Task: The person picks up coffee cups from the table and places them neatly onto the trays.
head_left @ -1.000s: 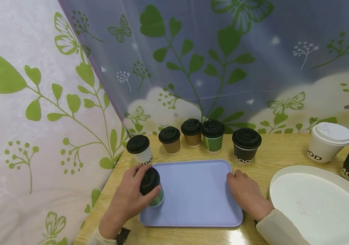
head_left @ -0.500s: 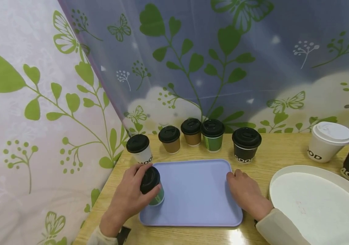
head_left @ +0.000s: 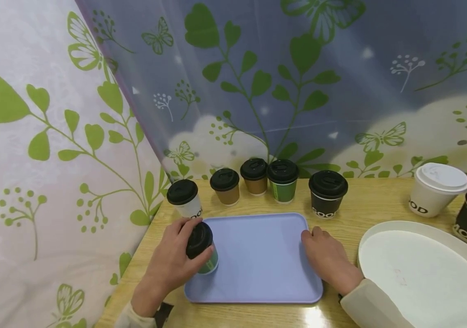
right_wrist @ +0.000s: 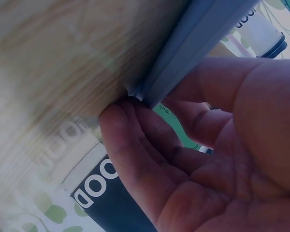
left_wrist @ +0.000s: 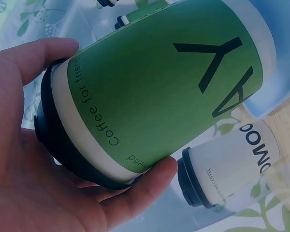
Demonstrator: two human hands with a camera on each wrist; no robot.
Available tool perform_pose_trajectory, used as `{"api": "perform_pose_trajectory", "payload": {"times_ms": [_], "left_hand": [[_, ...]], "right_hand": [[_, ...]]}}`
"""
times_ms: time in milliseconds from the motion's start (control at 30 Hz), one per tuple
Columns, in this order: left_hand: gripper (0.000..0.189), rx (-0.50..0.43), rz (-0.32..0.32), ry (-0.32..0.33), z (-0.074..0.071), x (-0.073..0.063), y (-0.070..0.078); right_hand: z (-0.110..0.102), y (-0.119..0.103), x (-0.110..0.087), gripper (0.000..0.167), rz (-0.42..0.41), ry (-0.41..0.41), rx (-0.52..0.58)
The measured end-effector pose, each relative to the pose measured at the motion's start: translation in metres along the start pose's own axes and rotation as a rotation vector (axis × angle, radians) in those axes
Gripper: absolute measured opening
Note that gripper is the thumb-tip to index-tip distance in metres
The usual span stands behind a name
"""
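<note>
Green cup (head_left: 208, 264): upright at the left side of the blue tray (head_left: 264, 259), black lid (head_left: 199, 239) on. Looks to be standing on the tray, but I can't confirm full base contact.

My left hand (head_left: 175, 255) holds it high, thumb and fingers curled round the lid edge and upper wall. Main risk: if the lid isn't well seated, an upward pull could take it off and leave the cup behind. Squeezing harder would probably buckle the wall if it's paper. Can't tell if it's full.

My right hand (head_left: 327, 256) pinches the tray's right rim, thumb against fingers, fingertips down near the tabletop. Raising that edge alone would tilt the tray left and could tip or slide the cup. Pulling the tray right with the cup held could drag the base out from under the lid.

Just past my left fingers: the white cup (head_left: 190, 208). A forward nudge from my knuckles could knock it.

Beyond the far edge: black cup (head_left: 327, 205) near the right corner. Shoving the tray forward could hit it.

To the right: white round tray (head_left: 430, 269), close to my right sleeve (head_left: 374, 303). Swinging that elbow out could bump it.
</note>
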State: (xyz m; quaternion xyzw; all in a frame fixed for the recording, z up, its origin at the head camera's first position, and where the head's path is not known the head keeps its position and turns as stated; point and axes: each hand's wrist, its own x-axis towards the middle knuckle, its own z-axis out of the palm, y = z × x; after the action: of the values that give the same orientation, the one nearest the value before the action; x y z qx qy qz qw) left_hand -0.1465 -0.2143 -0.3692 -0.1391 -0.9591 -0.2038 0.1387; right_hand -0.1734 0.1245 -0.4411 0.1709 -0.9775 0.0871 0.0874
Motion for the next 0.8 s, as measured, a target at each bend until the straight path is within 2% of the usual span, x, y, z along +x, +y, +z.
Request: {"api": "perform_pose_trajectory", "payload": {"times_ms": [167, 400, 567, 800], "left_hand": [[0.064, 0.005, 0.037, 0.025, -0.0007, 0.0013, -0.0023], [0.063, 0.030, 0.076, 0.040, -0.0021, 0.0021, -0.0062], [0.063, 0.040, 0.091, 0.066, -0.0050, 0.0046, -0.0095], [0.063, 0.046, 0.095, 0.056, -0.0039, 0.0086, -0.0095]], "right_hand": [[0.0006, -0.0007, 0.0000, 0.005, 0.007, 0.007, 0.002], [-0.0004, -0.0018, 0.0007, 0.006, 0.013, -0.026, 0.006], [-0.0005, -0.0015, 0.0010, 0.006, 0.011, -0.016, -0.001], [0.0003, -0.0013, 0.0011, 0.004, 0.014, 0.002, -0.009]]}}
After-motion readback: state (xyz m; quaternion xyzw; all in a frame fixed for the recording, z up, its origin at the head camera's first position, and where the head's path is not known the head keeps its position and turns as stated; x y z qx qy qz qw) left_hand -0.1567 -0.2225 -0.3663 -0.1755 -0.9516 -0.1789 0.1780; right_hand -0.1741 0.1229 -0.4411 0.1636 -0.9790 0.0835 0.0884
